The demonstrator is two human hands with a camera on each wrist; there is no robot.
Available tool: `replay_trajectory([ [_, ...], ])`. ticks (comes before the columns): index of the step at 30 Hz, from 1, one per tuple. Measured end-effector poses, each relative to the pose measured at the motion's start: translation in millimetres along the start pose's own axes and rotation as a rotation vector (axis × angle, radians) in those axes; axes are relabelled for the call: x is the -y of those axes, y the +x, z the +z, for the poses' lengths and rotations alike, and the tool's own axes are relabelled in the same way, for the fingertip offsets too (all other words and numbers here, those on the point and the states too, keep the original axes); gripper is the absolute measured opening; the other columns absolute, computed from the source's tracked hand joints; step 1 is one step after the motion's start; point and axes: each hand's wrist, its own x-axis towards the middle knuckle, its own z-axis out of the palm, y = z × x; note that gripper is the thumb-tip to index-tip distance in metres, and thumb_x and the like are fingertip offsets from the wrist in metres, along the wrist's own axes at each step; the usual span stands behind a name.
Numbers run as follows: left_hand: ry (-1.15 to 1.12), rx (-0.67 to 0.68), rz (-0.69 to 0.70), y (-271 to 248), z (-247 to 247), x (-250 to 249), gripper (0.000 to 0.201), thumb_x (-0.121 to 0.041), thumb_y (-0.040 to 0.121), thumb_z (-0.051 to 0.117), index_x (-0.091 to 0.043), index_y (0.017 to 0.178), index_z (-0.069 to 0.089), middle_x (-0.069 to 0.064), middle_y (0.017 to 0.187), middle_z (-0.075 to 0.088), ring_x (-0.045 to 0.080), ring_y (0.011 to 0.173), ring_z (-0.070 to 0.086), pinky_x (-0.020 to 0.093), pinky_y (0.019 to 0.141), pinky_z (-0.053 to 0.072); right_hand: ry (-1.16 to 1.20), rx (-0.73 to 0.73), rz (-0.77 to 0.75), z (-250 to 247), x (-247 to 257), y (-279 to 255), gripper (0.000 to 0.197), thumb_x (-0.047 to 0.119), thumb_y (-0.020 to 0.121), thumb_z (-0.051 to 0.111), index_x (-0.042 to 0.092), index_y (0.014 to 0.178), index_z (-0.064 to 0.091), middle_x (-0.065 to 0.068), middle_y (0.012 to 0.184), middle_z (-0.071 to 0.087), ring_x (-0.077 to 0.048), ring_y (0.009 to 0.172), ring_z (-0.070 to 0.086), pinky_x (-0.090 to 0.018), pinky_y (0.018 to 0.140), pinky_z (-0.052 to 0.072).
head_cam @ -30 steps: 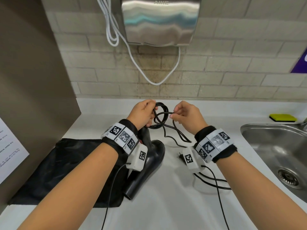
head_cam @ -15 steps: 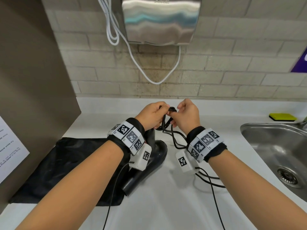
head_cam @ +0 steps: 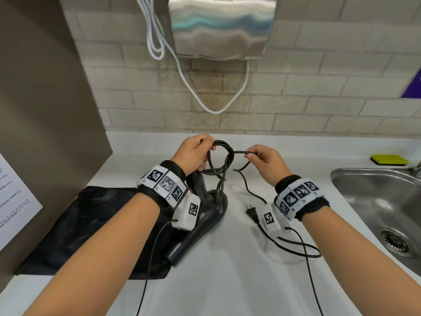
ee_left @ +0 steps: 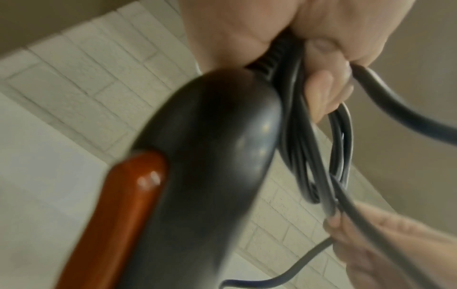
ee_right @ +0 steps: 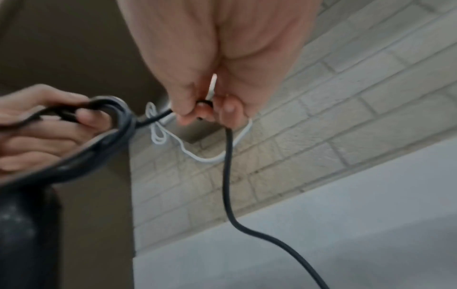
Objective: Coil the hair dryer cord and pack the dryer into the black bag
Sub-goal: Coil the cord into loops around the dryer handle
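The black hair dryer (head_cam: 205,215) stands tilted on the white counter, its barrel end lying on the flat black bag (head_cam: 91,229). Its handle (ee_left: 210,156) carries a red switch (ee_left: 128,205). My left hand (head_cam: 196,153) grips the top of the handle together with several loops of black cord (head_cam: 219,158). A short way to the right, my right hand (head_cam: 262,157) pinches the free stretch of cord (ee_right: 227,160), which trails down to the plug (head_cam: 251,212) on the counter. In the left wrist view my left fingers (ee_left: 323,93) curl round the loops.
A steel sink (head_cam: 382,201) is sunk in the counter at right, a yellow sponge (head_cam: 388,159) behind it. A steel hand dryer (head_cam: 221,26) with a white cable (head_cam: 214,108) hangs on the brick wall. A brown partition (head_cam: 41,110) stands at left.
My hands had come together at the coil; now the right hand has drawn away to the right, pulling out a stretch of cord. The plug now lies in view on the counter.
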Motion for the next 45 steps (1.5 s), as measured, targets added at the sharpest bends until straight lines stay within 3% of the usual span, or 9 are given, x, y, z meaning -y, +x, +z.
replay_trajectory([
  [5, -0.164, -0.097, -0.052, 2.0, -3.4, 1.8, 0.035, -0.019, 0.1, 0.035, -0.011, 0.067, 0.043, -0.014, 0.036, 0.026, 0.002, 0.029, 0.021, 0.015, 0.032, 0.022, 0.037, -0.211, 0.414, -13.4, -55.4, -2.3, 0.02, 0.008, 0.091, 0.048, 0.012, 0.071, 0.053, 0.002, 0.059, 0.044, -0.02, 0.064, 0.042, -0.026, 0.063, 0.037],
  [11, -0.151, -0.059, -0.061, 2.3, 1.0, -0.8, 0.035, -0.02, 0.1, 0.034, -0.011, 0.068, 0.043, -0.014, 0.037, 0.025, 0.003, 0.031, 0.02, 0.015, 0.032, 0.022, -0.258, 0.194, 0.561, -3.5, -52.4, -11.8, 0.02, 0.01, 0.092, 0.046, 0.006, 0.1, 0.064, -0.013, 0.098, 0.063, -0.027, 0.098, 0.055, -0.025, 0.072, 0.042],
  [17, -0.098, 0.015, -0.059, 0.5, 6.5, -4.2, 0.035, -0.018, 0.1, 0.034, -0.011, 0.066, 0.042, -0.011, 0.038, 0.025, 0.005, 0.032, 0.019, 0.016, 0.033, 0.021, -0.714, 0.278, -0.032, 20.4, -5.3, -4.0, 0.053, 0.022, 0.092, 0.046, 0.023, 0.142, 0.028, 0.003, 0.147, 0.034, -0.018, 0.137, 0.027, -0.049, 0.114, 0.011],
  [22, -0.092, 0.023, -0.061, -0.7, 3.4, -4.8, 0.036, -0.019, 0.1, 0.034, -0.011, 0.066, 0.042, -0.011, 0.039, 0.025, 0.005, 0.031, 0.019, 0.015, 0.033, 0.021, -0.06, 0.229, -0.074, 33.2, 5.6, 1.6, 0.018, 0.009, 0.093, 0.049, 0.003, 0.095, 0.066, -0.003, 0.083, 0.063, -0.011, 0.075, 0.055, -0.021, 0.074, 0.039],
  [27, -0.074, 0.033, -0.082, -2.8, 0.5, -5.9, 0.037, -0.021, 0.1, 0.033, -0.012, 0.065, 0.041, -0.011, 0.037, 0.025, 0.006, 0.032, 0.018, 0.017, 0.035, 0.021, -0.09, -0.002, 0.429, 15.9, -29.5, 14.6, 0.016, 0.009, 0.092, 0.042, 0.009, 0.084, 0.057, -0.005, 0.067, 0.048, -0.023, 0.07, 0.045, -0.022, 0.046, 0.034],
  [30, -0.081, 0.052, -0.081, -3.1, 2.3, -6.1, 0.037, -0.022, 0.1, 0.033, -0.012, 0.065, 0.042, -0.009, 0.038, 0.025, 0.007, 0.033, 0.017, 0.017, 0.036, 0.021, -0.202, 0.048, 0.617, 4.4, -51.7, 12.0, 0.015, 0.008, 0.093, 0.04, 0.009, 0.091, 0.055, -0.013, 0.084, 0.052, -0.023, 0.067, 0.046, -0.031, 0.065, 0.041],
  [35, -0.09, 0.079, -0.08, -5.0, 6.8, -7.6, 0.038, -0.023, 0.1, 0.032, -0.012, 0.065, 0.041, -0.009, 0.039, 0.024, 0.007, 0.034, 0.017, 0.018, 0.036, 0.02, -0.416, 0.062, 0.71, 1.4, -56.9, 0.9, 0.037, 0.005, 0.096, 0.034, 0.004, 0.131, 0.045, -0.013, 0.137, 0.044, -0.028, 0.123, 0.047, -0.034, 0.102, 0.04],
  [40, -0.09, 0.079, -0.072, -6.0, 6.1, -7.7, 0.036, -0.021, 0.101, 0.032, -0.012, 0.067, 0.041, -0.011, 0.037, 0.025, 0.005, 0.032, 0.018, 0.017, 0.034, 0.021, -0.386, 0.178, 0.635, 13.0, -48.9, -2.2, 0.038, 0.005, 0.093, 0.037, 0.006, 0.13, 0.048, -0.018, 0.132, 0.05, -0.031, 0.119, 0.05, -0.03, 0.094, 0.043],
  [45, -0.086, 0.126, -0.065, -5.0, 9.4, -9.5, 0.035, -0.019, 0.101, 0.033, -0.012, 0.068, 0.042, -0.011, 0.037, 0.027, 0.004, 0.031, 0.019, 0.017, 0.034, 0.022, -0.062, 0.357, 0.055, 26.2, -2.7, -1.6, 0.054, -0.006, 0.086, 0.048, 0.017, 0.134, 0.043, -0.002, 0.134, 0.045, -0.014, 0.127, 0.038, -0.014, 0.101, 0.025],
])
